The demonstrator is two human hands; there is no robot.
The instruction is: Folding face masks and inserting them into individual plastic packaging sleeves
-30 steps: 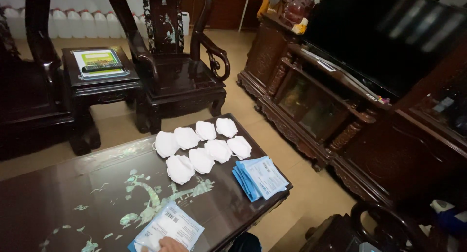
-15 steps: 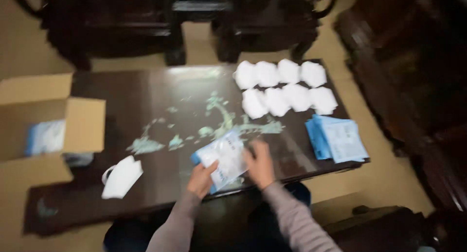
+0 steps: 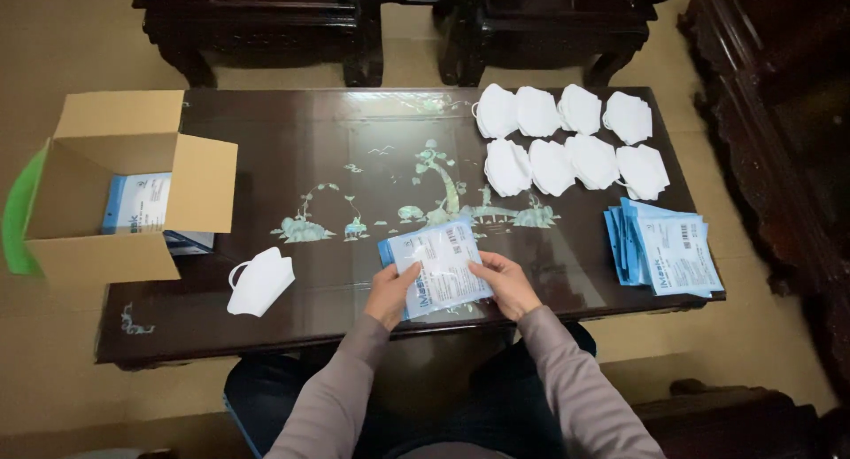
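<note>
Both hands grip one flat blue-and-white mask packet [image 3: 440, 266] just above the near edge of the dark inlaid table [image 3: 354, 176], about midway along it. The left hand [image 3: 392, 293] pinches the packet's near left side, thumb on top; the right hand [image 3: 506, 284] pinches its right side with the fingers curled over the edge. The packet lies tilted, its far end pointing toward the table's middle.

To the left, near the near left corner, one white folded mask [image 3: 259, 281] lies alone, its ear loop showing. Past it, at the left edge, one open cardboard box [image 3: 124, 189] hangs partly over the table, flaps spread, with blue-and-white packets inside; their number cannot be told. A green object [image 3: 13, 220] shows behind the box.

At the right edge, near the near right corner, a fanned stack of blue packets [image 3: 662, 246] lies; the exact count is unclear. Toward the far right corner, eight white masks [image 3: 567, 140] sit in two rows of four, overlapping slightly.

Beyond the far edge stand two dark wooden chairs [image 3: 266, 16].
</note>
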